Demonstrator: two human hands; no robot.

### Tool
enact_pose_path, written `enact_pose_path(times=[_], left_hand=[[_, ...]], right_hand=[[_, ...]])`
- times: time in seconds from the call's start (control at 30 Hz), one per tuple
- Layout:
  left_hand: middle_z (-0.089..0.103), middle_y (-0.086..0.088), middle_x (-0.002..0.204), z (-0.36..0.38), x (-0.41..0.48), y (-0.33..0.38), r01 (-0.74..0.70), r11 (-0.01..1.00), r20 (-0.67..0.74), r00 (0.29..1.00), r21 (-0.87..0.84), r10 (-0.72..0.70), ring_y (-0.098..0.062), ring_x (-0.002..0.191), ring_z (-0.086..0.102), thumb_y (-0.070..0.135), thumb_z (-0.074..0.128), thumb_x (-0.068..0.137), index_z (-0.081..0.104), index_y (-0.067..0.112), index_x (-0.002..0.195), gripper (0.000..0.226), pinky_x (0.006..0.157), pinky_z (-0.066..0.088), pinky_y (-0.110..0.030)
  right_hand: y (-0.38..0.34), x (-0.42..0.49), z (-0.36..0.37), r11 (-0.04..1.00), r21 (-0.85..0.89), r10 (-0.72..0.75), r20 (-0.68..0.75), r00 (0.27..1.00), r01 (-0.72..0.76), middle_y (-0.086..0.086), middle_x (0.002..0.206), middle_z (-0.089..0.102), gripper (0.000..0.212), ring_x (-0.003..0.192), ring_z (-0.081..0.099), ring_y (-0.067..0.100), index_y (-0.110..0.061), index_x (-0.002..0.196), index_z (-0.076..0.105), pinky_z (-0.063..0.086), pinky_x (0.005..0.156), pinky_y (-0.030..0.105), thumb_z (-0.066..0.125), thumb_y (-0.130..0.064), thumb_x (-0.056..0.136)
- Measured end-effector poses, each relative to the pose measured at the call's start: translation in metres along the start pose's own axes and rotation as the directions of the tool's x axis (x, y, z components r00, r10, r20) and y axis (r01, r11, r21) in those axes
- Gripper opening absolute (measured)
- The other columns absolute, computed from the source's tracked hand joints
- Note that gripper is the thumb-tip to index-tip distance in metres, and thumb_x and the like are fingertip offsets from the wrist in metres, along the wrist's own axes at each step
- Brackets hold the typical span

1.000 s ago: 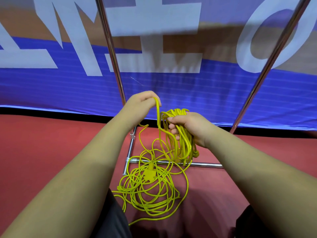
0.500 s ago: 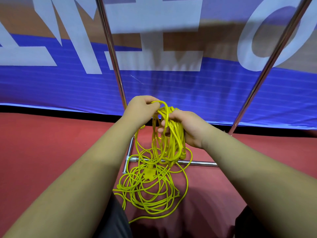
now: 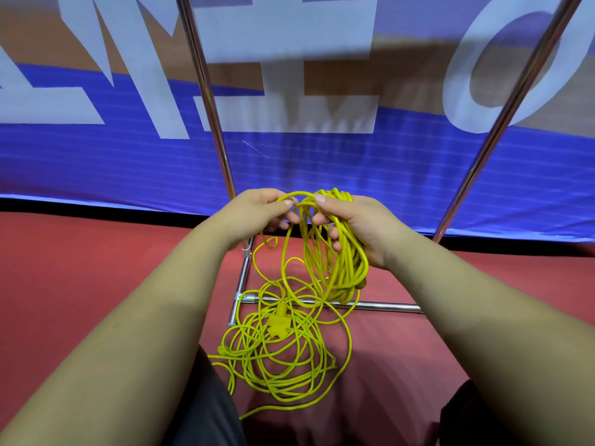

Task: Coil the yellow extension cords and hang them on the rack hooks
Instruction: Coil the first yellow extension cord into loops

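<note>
A yellow extension cord hangs in several loops from my right hand, which grips the bundle at its top. My left hand pinches one strand of the same cord right beside the right hand, laying a loop over the bundle. The rest of the cord lies in a loose tangled pile on the red floor below, with a yellow multi-outlet socket on top of it. The metal rack stands in front of me; its hooks are out of view.
The rack's second upright slants at the right, and its chrome base bar runs across the floor under the hanging loops. A blue banner with large white letters hangs behind. My dark-clothed knees frame the pile.
My left hand brought a strand down and across to the bundle, and both hands have come together. The hanging coil has gained a loop.
</note>
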State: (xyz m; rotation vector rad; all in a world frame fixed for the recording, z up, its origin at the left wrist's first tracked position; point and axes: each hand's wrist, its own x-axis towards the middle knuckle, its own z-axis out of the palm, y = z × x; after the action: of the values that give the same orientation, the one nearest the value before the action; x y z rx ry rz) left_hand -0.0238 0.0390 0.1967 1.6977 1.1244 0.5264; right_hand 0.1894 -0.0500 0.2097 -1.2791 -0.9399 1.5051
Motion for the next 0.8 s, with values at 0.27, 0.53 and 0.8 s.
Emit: enact_pose_path(times=[0.27, 0.53, 0.8], left_hand=[[0.078, 0.006, 0.1, 0.014, 0.01, -0.016, -0.084, 0.984, -0.054, 0.994, 0.155, 0.094, -0.011, 0.1, 0.073, 0.02, 0.057, 0.104, 0.068, 0.028, 0.113, 0.015, 0.094, 0.056, -0.038], [0.071, 0.001, 0.096, -0.003, 0.021, -0.066, 0.148, 0.807, -0.115, 0.988, 0.571, -0.099, -0.024, 0.086, 0.064, 0.011, 0.049, 0.1, 0.065, 0.026, 0.101, 0.022, 0.072, 0.047, -0.03], [0.071, -0.005, 0.115, -0.016, 0.025, -0.102, 0.288, 0.648, -0.177, 0.956, 0.705, -0.233, -0.029, 0.104, 0.064, 0.018, 0.054, 0.097, 0.066, 0.024, 0.107, 0.017, 0.091, 0.054, -0.038]], right_hand=[[0.0, 0.005, -0.005, 0.992, 0.035, 0.115, 0.129, 0.985, -0.12, 0.0, 0.075, 0.057, 0.017, 0.048, 0.041, 0.011, -0.014, 0.089, 0.067, 0.038, 0.044, 0.027, 0.07, -0.027, 0.099], [-0.018, 0.004, -0.016, 0.959, 0.268, 0.094, 0.009, 0.995, -0.093, -0.01, 0.058, 0.036, 0.021, 0.039, 0.029, 0.007, -0.024, 0.082, 0.053, 0.028, 0.041, 0.022, 0.057, -0.021, 0.102], [-0.038, 0.004, -0.056, 0.876, 0.476, 0.0, -0.154, 0.988, 0.074, -0.01, 0.055, 0.033, 0.025, 0.037, 0.026, 0.005, -0.027, 0.077, 0.048, 0.027, 0.039, 0.021, 0.053, -0.024, 0.101]])
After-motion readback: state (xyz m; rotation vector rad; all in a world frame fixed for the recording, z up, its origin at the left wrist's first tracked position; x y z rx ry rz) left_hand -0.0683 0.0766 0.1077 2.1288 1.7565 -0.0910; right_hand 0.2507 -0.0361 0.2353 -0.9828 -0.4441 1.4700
